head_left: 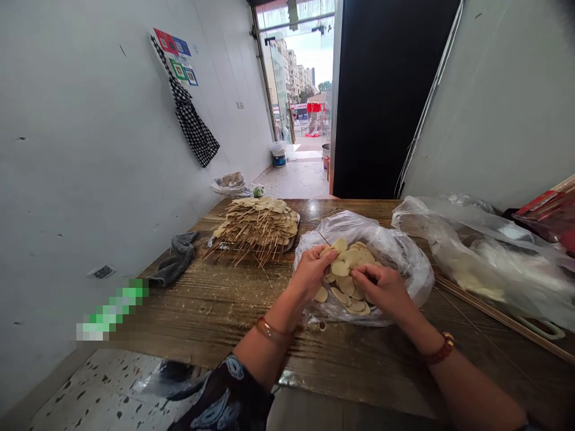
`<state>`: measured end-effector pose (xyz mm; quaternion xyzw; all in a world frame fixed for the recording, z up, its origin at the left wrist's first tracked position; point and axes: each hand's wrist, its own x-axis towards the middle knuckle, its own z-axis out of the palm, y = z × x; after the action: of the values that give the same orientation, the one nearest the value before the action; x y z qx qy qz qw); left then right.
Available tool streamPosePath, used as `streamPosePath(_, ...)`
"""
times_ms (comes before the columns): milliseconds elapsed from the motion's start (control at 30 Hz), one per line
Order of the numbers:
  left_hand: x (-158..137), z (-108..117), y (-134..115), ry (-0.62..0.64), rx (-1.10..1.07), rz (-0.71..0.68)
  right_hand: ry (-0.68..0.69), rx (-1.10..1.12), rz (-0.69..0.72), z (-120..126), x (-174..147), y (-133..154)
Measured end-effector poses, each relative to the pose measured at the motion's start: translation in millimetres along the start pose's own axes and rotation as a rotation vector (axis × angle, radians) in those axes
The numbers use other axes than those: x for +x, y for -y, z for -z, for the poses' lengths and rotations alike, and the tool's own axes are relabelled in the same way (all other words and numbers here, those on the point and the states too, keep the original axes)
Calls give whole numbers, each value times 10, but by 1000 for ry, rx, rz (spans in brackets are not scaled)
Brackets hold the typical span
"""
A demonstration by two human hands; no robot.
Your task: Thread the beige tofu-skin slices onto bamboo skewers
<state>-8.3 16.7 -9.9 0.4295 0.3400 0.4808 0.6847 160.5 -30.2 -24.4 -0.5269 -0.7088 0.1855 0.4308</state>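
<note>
My left hand [313, 268] is closed on a thin wooden skewer [324, 239], whose tip sticks out up and to the left past the fingers. Pale yellow, flat round slices [350, 257] sit at that skewer, partly hidden by the fingers; their exact kind I cannot tell. With thumb and fingertips, my right hand [381, 287] pinches the edge of one such slice. Both hands are over an open clear plastic bag [408, 266], and more loose slices [353, 302] lie in it. Left of the bag, a heap of skewered slices [265, 218] is stacked on a tray.
The wooden table [233, 323] also bears a grey cloth [176, 258] at its left edge. Long wooden sticks [503, 314] and another plastic bag [485, 257] lie to the right. At the far left corner sits a small plastic bag [231, 182]. A doorway [296, 90] stands beyond.
</note>
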Motion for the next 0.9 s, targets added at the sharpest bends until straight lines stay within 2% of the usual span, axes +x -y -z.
streamPosePath(100,-3,8,-64,-4,36,-23,-34,27,-31,58,12,-19)
streamPosePath(200,14,49,-110,-41,180,-75,-85,64,-105,127,21,-36)
streamPosePath(333,41,97,-96,-51,656,-243,-154,112,-169,201,30,-33)
streamPosePath(433,38,101,-46,20,1085,-387,-200,132,-175,236,45,-33)
streamPosePath(567,19,97,21,109,1430,-465,-225,127,-166,265,63,-37)
streamPosePath(700,19,99,68,128,1559,-497,-218,150,-156,264,65,-16)
streamPosePath(900,24,54,135,135,1540,-527,-184,141,-145,226,63,-5)
